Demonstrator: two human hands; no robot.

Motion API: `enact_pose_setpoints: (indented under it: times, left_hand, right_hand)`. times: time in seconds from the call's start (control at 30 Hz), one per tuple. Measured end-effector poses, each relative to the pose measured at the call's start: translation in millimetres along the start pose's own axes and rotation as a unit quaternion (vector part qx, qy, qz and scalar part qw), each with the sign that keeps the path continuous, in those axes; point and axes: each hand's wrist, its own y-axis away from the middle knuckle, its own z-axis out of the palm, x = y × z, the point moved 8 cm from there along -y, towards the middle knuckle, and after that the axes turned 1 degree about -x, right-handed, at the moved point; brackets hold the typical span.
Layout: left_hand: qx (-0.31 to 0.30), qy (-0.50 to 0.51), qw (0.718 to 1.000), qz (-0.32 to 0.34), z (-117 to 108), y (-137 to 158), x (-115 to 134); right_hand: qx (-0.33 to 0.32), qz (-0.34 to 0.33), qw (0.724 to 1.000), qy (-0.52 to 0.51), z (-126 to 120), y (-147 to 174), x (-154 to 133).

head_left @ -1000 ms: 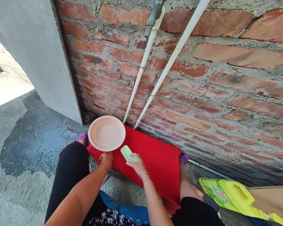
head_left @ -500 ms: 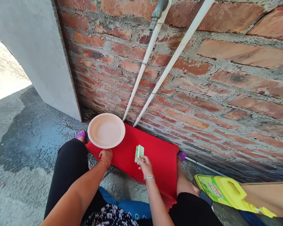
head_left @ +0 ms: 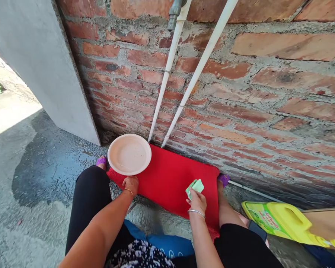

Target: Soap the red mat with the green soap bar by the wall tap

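Note:
A red mat [head_left: 173, 175] lies spread in front of me, and a pale pink basin [head_left: 130, 154] rests on its left end. My left hand [head_left: 130, 184] is closed on the mat's near edge, just below the basin's rim; some of its fingertips are hidden. My right hand [head_left: 197, 202] grips a light green scrub brush [head_left: 197, 187] over the right part of the mat. The brush is tilted, its green bristles facing up and left. I cannot tell whether it touches the mat.
A brick wall [head_left: 223, 89] with two white pipes [head_left: 194, 80] and a metal tap [head_left: 173, 16] rises behind the mat. At left a grey slab [head_left: 53, 67] stands on wet concrete [head_left: 44, 175]. A yellow detergent jug [head_left: 284, 221] lies at right.
My right hand has carried the brush rightward across the mat and turned it. My left hand stays at the mat's near edge. The whole view has shifted slightly.

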Motion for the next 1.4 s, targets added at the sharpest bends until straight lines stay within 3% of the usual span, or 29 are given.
enact_pose_setpoints:
  times: [0.1,0.13,0.2,0.27,0.3,0.33,0.4,0.47,0.53,0.6,0.67,0.77,0.83,0.93,1.0,1.03,1.13,1.2,1.3,1.4]
  left_hand:
    - [0.005,-0.002,1.0,0.0,-1.0,0.8,0.2]
    - [0.003,-0.005,1.0,-0.001,-1.0,0.8,0.2]
    - [-0.006,-0.011,1.0,-0.006,0.0,0.3,-0.2]
    - [-0.015,-0.01,1.0,-0.01,0.8,-0.7,-0.6]
    - [-0.017,-0.008,1.0,-0.012,0.9,-1.3,-0.8]
    - [-0.018,-0.008,1.0,-0.014,0.8,-1.8,-0.9]
    - [-0.019,-0.009,1.0,-0.016,0.4,-2.6,-0.7]
    - [-0.021,-0.014,1.0,-0.018,0.2,-3.0,-0.6]
    - [-0.024,-0.016,0.999,-0.021,-0.1,-2.8,-0.6]
    - [-0.021,-0.016,0.999,-0.021,-1.1,-2.4,-0.4]
    - [-0.015,-0.014,1.0,-0.018,-2.0,-1.7,0.2]
    - [-0.007,-0.012,1.0,-0.018,-2.1,-0.7,0.3]
    - [-0.005,-0.013,1.0,-0.018,-1.6,-0.4,0.4]
    - [-0.005,-0.013,1.0,-0.017,-1.0,-1.4,0.5]
    - [-0.008,-0.011,1.0,-0.024,-0.6,-2.7,-0.4]
    - [-0.011,-0.01,1.0,-0.027,-0.1,-3.3,-0.8]
    - [-0.012,-0.013,0.999,-0.027,1.0,-4.3,0.0]
    - [-0.005,-0.019,1.0,-0.022,1.2,-4.2,1.2]
    - [0.001,-0.022,1.0,-0.021,2.1,-3.2,2.2]
    - [-0.005,-0.012,1.0,-0.027,3.0,-2.3,1.7]
  right_hand:
    - [-0.093,-0.112,0.982,0.12,38.0,24.3,-17.6]
    - [-0.154,-0.178,0.958,0.166,60.3,39.3,-28.0]
    - [-0.266,-0.293,0.884,0.25,103.1,73.5,-44.0]
    - [-0.325,-0.349,0.823,0.31,130.5,96.0,-50.7]
    - [-0.327,-0.357,0.812,0.325,136.2,98.3,-52.6]
    - [-0.312,-0.353,0.819,0.327,136.2,94.2,-54.0]
    - [-0.24,-0.314,0.873,0.288,118.7,69.7,-53.5]
    - [-0.127,-0.23,0.943,0.206,80.6,32.8,-41.6]
    - [-0.006,-0.128,0.985,0.116,35.2,-0.2,-18.9]
    - [0.077,-0.059,0.994,0.055,0.6,-19.5,1.3]
    - [0.102,-0.053,0.992,0.05,-12.8,-24.5,6.4]
    - [0.016,-0.138,0.982,0.128,16.7,-5.3,-12.4]
    - [-0.124,-0.234,0.945,0.193,65.4,27.1,-31.2]
    - [-0.304,-0.352,0.839,0.281,133.2,85.8,-46.7]
    - [-0.336,-0.381,0.796,0.329,154.9,103.7,-49.5]
    - [-0.332,-0.383,0.79,0.345,158.2,103.7,-50.0]
    - [-0.272,-0.346,0.824,0.356,138.9,73.7,-45.8]
    - [-0.187,-0.29,0.875,0.34,102.3,37.9,-37.2]
    - [-0.007,-0.177,0.944,0.28,28.6,-9.7,-17.7]
    - [0.105,-0.116,0.959,0.234,-13.0,-23.6,-6.7]
